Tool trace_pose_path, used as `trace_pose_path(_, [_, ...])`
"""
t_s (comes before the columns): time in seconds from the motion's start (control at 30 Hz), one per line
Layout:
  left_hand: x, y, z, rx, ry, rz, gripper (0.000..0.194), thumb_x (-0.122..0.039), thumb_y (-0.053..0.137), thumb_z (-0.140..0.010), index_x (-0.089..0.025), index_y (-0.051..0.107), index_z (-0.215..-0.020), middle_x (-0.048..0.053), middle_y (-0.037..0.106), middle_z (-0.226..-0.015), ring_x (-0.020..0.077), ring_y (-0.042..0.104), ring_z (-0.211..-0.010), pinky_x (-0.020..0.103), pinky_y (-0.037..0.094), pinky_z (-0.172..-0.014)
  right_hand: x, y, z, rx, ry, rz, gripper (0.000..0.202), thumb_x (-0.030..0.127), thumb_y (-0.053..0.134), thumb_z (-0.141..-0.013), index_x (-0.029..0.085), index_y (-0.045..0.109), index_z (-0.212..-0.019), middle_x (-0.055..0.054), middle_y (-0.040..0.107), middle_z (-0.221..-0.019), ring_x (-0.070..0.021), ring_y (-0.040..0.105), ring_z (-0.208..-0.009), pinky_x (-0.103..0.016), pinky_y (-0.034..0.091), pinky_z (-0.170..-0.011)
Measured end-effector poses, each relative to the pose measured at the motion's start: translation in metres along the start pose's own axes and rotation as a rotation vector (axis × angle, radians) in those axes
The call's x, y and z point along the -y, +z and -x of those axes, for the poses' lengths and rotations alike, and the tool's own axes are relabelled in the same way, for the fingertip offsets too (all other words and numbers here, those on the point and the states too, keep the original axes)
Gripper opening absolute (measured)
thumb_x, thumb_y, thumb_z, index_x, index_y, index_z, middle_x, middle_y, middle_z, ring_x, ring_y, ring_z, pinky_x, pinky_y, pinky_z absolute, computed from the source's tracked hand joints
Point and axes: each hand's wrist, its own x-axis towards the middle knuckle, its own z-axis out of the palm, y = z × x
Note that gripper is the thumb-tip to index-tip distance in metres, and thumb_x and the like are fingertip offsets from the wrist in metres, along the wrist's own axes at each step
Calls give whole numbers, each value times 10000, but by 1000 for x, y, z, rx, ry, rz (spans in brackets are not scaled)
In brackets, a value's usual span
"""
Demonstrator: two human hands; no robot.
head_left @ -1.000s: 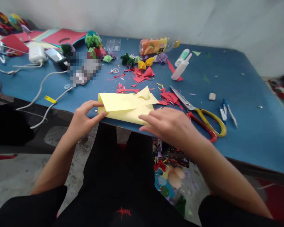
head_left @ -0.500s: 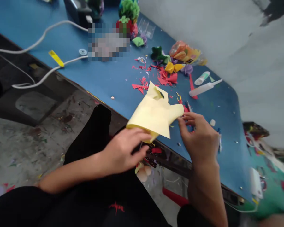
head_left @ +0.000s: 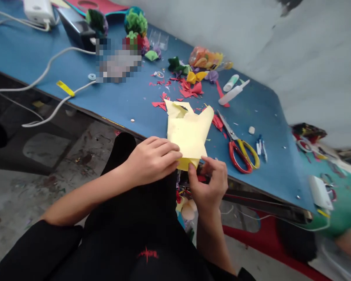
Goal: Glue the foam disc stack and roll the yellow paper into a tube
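Note:
A folded sheet of pale yellow paper (head_left: 187,134) hangs over the near edge of the blue table, its far side cut and curled up. My left hand (head_left: 155,158) is closed on the paper's lower left corner. At the lower right corner, my right hand (head_left: 209,177) pinches the paper between thumb and fingers. To the right lie scissors (head_left: 241,150) with one red and one yellow handle, blades pointing away. Red paper scraps (head_left: 193,89) lie beyond the yellow paper.
A white glue bottle (head_left: 234,95) and a white-green tube (head_left: 231,83) lie at the back right. Crumpled coloured paper pieces (head_left: 177,65) and an orange plastic bag (head_left: 206,58) line the wall side. A white cable (head_left: 48,72) trails over the left table edge.
My right hand has moved left and down, from the paper's right side to its lower right corner. The paper has turned, and the scissors now show fully.

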Motion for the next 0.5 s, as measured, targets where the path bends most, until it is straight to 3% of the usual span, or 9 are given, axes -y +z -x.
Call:
trace_pose_path(0.13, [10,-10,-16,61,15,120,214,-283,490,-948,-156,660,-916,67,719,-942,179,662,-889,303,503,-801,-1,-4,11,12,49,-100,360,228,670,-806,264,522,-1132,-9,545,-822,-154,517,-629,-316,497,-568])
trace_pose_path(0.27, [47,-14,-43,183,101,-16,280,-138,390,-930,-141,661,-998,85,702,-1034,181,646,-988,321,498,-879,-11,-2,28,17,-27,-142,596,254,728,-764,294,448,-1289,-81,588,-1043,-217,610,-827,-366,564,-640])
trace_pose_path(0.37, [78,-6,-63,362,146,-208,338,-125,361,-936,-169,636,-1129,76,655,-1200,184,592,-1140,355,452,-980,-21,4,38,5,-38,-105,677,208,695,-781,304,386,-1376,-119,580,-1148,-275,603,-1028,-426,586,-729])
trace_pose_path(0.5, [97,10,-80,633,252,-270,424,-150,399,-934,-210,500,-1341,60,483,-1437,163,400,-1357,360,320,-1116,-32,9,39,-56,-28,-74,667,170,659,-801,298,375,-1391,-125,586,-1158,-279,599,-1059,-452,585,-769])
